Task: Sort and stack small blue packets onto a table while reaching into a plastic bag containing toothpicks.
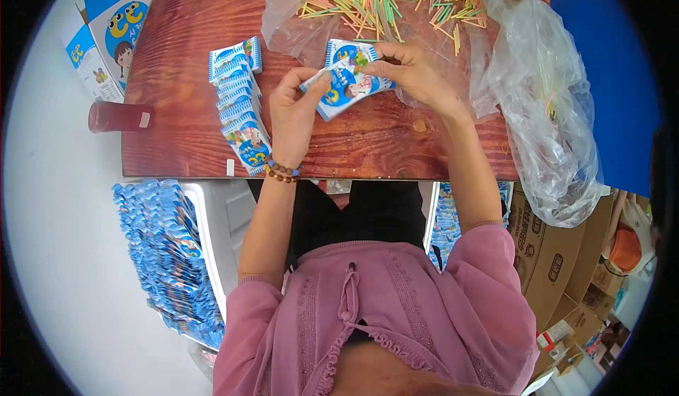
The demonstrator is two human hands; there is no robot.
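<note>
Hands: two; left hand [293, 109] and right hand [417, 74] both pinched one packet [344, 85], held above the table [184, 113] near 12 o'clock.
Second packet: one [353, 51], partly covered, just behind the held one.
Row: perhaps ten packets [238, 99] overlapping at 10 o'clock; exact count unclear.
Sticks: too many to count [385, 0], on a clear bag [544, 113], cut off at the top.
Cup: one, red [120, 117], at 9 o'clock.
Bin: packets [170, 261], at 8 o'clock, uncountable.
</note>
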